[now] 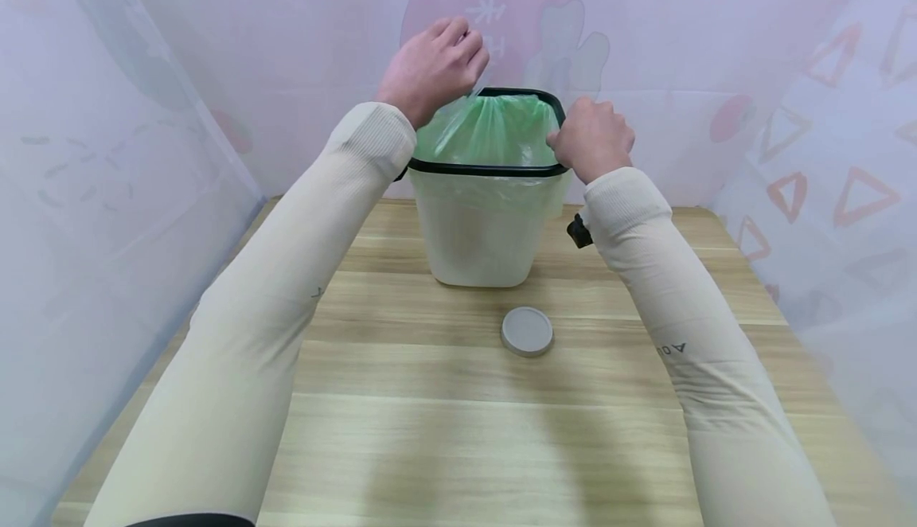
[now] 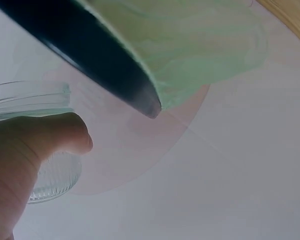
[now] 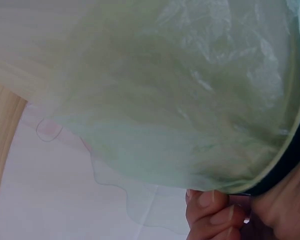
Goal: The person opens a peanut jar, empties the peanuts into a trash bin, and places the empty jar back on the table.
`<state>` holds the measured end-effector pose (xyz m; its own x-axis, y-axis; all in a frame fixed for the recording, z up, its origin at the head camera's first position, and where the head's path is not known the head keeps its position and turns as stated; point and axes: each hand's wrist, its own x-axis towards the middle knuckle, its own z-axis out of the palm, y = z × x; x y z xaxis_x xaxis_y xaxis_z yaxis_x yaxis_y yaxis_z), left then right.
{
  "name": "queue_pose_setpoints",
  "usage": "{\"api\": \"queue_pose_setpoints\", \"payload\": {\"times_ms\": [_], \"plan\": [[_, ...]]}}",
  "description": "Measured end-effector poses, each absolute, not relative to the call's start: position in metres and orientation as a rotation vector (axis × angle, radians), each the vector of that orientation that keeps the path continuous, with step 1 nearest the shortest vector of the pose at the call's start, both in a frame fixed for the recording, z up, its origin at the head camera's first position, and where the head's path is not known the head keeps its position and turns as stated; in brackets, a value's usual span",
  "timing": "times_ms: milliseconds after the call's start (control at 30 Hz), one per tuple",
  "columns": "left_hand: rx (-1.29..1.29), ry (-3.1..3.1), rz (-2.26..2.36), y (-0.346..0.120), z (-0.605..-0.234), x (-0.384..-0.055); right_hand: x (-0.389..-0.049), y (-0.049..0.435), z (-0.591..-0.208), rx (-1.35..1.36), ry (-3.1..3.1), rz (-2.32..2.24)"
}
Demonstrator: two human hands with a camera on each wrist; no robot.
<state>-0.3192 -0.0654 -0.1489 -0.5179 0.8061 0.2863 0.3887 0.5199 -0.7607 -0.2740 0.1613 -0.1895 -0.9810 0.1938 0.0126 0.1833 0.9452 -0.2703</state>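
Note:
A white trash bin with a black rim stands upright at the back of the table. A translucent green trash bag lines it and folds out over the rim. My left hand is raised over the bin's back left side, gripping a clear ribbed glass jar; the head view hides most of that jar behind the hand. At the right side of the rim, my right hand holds on with curled fingers, close against the bag's folded edge.
A round grey lid lies flat on the wooden table, in front of the bin. Pale printed curtains hang behind the table and along both sides. A small black device sits at the right wrist.

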Motion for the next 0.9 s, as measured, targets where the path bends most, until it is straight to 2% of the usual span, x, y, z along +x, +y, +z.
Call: {"api": "queue_pose_setpoints", "payload": {"times_ms": [467,900], "plan": [[-1.003,-2.264,0.572,-0.075,-0.157,-0.321,-0.276,0.160,-0.191,-0.290,-3.066,0.411],[-0.893,-2.502,0.161,-0.090,-0.159,-0.325,-0.275,0.162,-0.192,-0.291,-3.054,0.424]]}}
